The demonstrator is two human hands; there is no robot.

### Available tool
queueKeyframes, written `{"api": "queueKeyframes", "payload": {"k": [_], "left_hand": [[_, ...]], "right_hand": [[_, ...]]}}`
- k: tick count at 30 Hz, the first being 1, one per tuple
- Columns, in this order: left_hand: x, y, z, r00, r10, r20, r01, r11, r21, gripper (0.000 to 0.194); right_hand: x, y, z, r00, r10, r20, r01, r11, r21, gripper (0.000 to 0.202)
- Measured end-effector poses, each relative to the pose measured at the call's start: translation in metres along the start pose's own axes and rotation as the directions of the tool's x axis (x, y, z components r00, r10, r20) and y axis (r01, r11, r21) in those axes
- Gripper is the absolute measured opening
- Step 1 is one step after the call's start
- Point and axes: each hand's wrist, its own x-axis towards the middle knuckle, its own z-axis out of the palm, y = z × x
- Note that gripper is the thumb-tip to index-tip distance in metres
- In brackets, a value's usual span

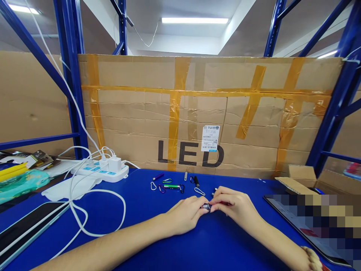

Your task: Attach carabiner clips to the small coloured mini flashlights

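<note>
My left hand (pixel 186 215) pinches a small dark, shiny cylinder (pixel 206 206) between thumb and fingers. On its other end close the fingertips of my right hand (pixel 235 203), so most of it is hidden. Just behind the hands lie a green tube (pixel 171 186), like a keychain flashlight, a purple tube (pixel 158 176), a black one (pixel 196 182) and a silver one (pixel 185 175). Small carabiner clips are scattered among them, including a silver clip (pixel 199 191) and a green clip (pixel 167 180). A metallic bit shows behind my right fingers.
A white power strip (pixel 113 173) with plugs and looped white cables (pixel 124 210) occupies the left side. A dark tablet-like panel (pixel 299 226) and an open cardboard box (pixel 299 177) are at right. A large taped cardboard sheet (pixel 135 120) stands behind the blue tabletop (pixel 225 248).
</note>
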Motion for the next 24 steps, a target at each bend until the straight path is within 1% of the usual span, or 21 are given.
{"api": "queueKeyframes", "payload": {"k": [5,8,12,16,21,23,24], "left_hand": [[-0.001,0.002,-0.004,0.998,0.038,0.045,-0.041,0.997,0.072,0.015],[-0.002,0.003,-0.005,0.998,0.043,0.051,-0.047,0.996,0.072,0.012],[-0.003,0.004,-0.005,0.998,0.042,0.049,-0.045,0.997,0.056,0.010],[-0.003,0.004,-0.004,0.998,0.039,0.057,-0.044,0.995,0.086,0.008],[-0.003,0.004,-0.004,0.999,0.028,0.034,-0.030,0.998,0.046,0.007],[-0.003,0.005,-0.005,0.999,0.017,0.029,-0.018,0.999,0.036,0.007],[-0.003,0.005,-0.005,1.000,0.012,0.027,-0.013,0.999,0.034,0.007]], "right_hand": [[0.001,-0.003,0.002,0.999,0.042,0.026,-0.043,0.998,0.036,0.029],[0.000,-0.006,0.005,0.996,0.081,0.031,-0.083,0.994,0.077,0.033],[-0.001,-0.007,0.006,0.990,0.132,0.038,-0.137,0.980,0.147,0.031],[-0.001,-0.006,0.005,0.989,0.130,0.067,-0.139,0.978,0.153,0.027],[0.000,-0.008,0.003,0.987,0.133,0.088,-0.146,0.978,0.152,0.023],[0.000,-0.010,0.003,0.979,0.179,0.098,-0.193,0.966,0.174,0.023],[0.001,-0.011,0.003,0.970,0.219,0.107,-0.236,0.951,0.197,0.023]]}}
